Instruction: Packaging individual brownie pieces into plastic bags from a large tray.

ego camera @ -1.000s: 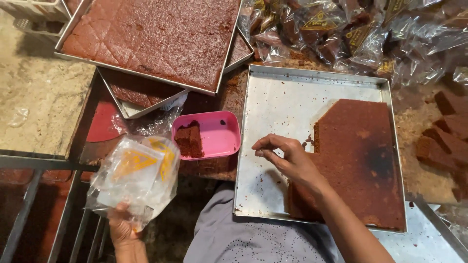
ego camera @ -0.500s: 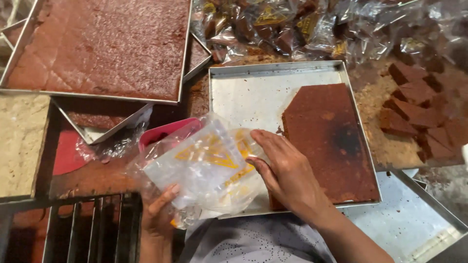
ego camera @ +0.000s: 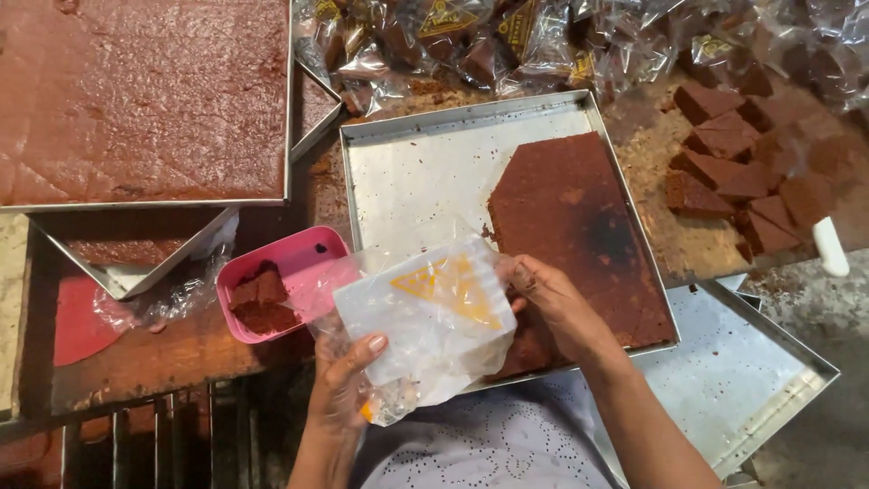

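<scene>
Left hand: the left hand [ego camera: 348, 380] is gripping a stack of clear plastic bags [ego camera: 425, 317] from below, with the thumb lying on top of it.
Right hand: the right hand [ego camera: 552, 303] is pinching the right edge of the top bag, with the fingers closed on the thin film.
Bags: they are hanging in the air over the near edge of the metal tray [ego camera: 407, 172], between the two hands; a yellow triangle is showing on the top one.
Cake: a brown slab [ego camera: 579, 217] is lying in the right part of the tray, just behind the right hand.
Pink box: a small pink box [ego camera: 281, 281] with brown pieces is sitting just left of the bags.
Around: cut pieces [ego camera: 733, 172] are lying at the right, and wrapped pieces [ego camera: 471, 45] at the far side.
Doing it well: I think only one layer should be pinched and peeled slowly, while the left hand is keeping the rest firm, so two bags are not coming together.
</scene>
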